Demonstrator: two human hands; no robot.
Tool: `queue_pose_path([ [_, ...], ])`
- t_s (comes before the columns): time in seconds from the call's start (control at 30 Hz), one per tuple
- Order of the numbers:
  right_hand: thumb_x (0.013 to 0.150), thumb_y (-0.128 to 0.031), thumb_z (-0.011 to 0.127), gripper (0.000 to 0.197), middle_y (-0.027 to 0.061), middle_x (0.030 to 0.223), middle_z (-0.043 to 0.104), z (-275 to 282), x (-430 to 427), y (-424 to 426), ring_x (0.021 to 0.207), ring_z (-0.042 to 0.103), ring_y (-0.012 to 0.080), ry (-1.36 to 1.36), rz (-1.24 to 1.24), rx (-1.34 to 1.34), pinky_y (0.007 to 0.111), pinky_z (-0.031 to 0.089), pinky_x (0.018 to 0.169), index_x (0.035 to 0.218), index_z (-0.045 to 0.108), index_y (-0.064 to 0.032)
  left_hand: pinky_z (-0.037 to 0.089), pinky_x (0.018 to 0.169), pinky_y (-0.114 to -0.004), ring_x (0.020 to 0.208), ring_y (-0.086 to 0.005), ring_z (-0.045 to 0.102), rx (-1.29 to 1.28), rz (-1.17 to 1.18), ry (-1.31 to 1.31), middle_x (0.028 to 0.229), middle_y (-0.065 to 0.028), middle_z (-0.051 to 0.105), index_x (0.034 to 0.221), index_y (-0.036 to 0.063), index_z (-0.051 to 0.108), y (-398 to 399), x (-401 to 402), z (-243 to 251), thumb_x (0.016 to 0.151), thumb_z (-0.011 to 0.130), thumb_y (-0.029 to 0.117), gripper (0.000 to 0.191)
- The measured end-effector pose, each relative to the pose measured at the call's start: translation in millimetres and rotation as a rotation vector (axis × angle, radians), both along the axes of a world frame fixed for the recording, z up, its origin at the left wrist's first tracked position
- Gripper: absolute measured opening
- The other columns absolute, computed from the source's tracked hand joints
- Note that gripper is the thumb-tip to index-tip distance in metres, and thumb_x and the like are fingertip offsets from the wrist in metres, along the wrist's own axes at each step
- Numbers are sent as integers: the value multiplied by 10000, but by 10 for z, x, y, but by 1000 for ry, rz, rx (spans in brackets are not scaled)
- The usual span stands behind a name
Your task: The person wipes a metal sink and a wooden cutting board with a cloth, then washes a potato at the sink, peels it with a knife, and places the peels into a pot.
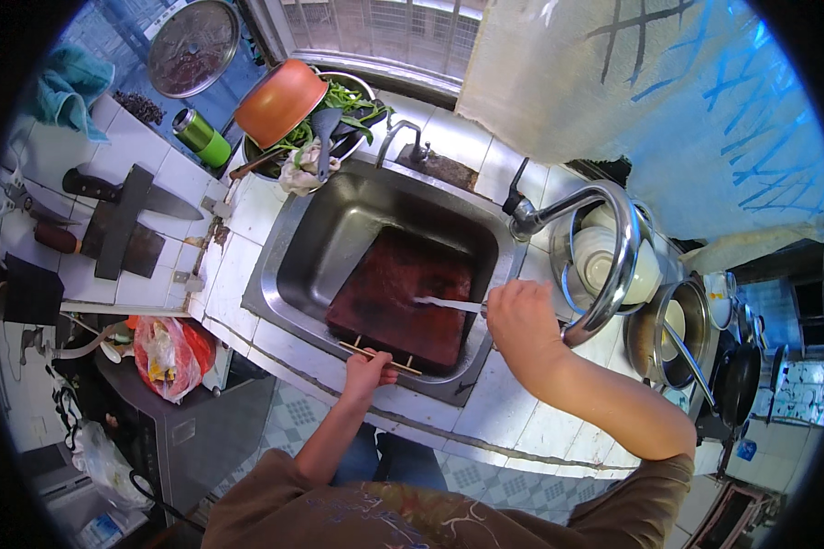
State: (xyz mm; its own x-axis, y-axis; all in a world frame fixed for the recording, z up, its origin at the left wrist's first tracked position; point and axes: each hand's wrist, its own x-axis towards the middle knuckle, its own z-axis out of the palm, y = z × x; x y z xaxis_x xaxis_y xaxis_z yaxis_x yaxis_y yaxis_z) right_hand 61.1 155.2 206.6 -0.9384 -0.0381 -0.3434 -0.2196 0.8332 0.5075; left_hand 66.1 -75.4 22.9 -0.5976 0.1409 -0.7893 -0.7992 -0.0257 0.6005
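Note:
A dark red, wet rectangular board (402, 302) lies tilted inside the stainless steel sink (316, 226). Along its near edge runs a thin gold-coloured metal handle (409, 368), and my left hand (369, 376) has its fingers closed around that bar. My right hand (522, 314) is at the outlet end of the tall curved chrome faucet (614, 240), gripping it; the spout's tip is hidden by the hand and wrist. From there a white stream of water (450, 304) runs onto the board's middle.
A second, smaller faucet (398, 134) stands behind the sink. Back left, an orange bowl (281, 103) tilts over leafy greens (347, 99). White bowls (597, 257) fill a rack at right, near a metal pot (666, 336). Knives (168, 202) hang on the left wall.

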Motion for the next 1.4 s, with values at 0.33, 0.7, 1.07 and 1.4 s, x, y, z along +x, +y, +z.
queue_pose_path([
  [0.33,692,-107,611,264,82,709,559,-22,-142,9,665,581,167,38,134,-101,216,446,500,894,470,-14,489,445,-234,503,-115,571,66,27,79,629,-47,563,724,44,503,116,-60,134,794,599,114,138],
  [0.7,860,-233,504,193,96,714,578,4,-293,-100,658,605,203,1,-45,-150,282,492,515,843,478,-42,487,435,-231,491,-105,565,99,35,90,622,-42,558,705,52,498,83,-42,91,795,606,119,156],
  [1.07,812,-184,539,172,135,778,614,-1,-448,-149,714,635,245,-25,-191,-329,339,518,552,858,505,-22,498,438,-251,489,-124,567,110,17,93,620,-46,556,698,76,487,114,-92,131,804,603,122,164],
  [1.4,794,-178,491,252,216,1099,540,-51,-293,-328,1048,511,327,458,409,-347,420,391,921,964,539,1,527,478,-262,538,-150,606,179,-19,88,664,-72,578,751,41,490,35,-263,144,839,576,131,153],
])
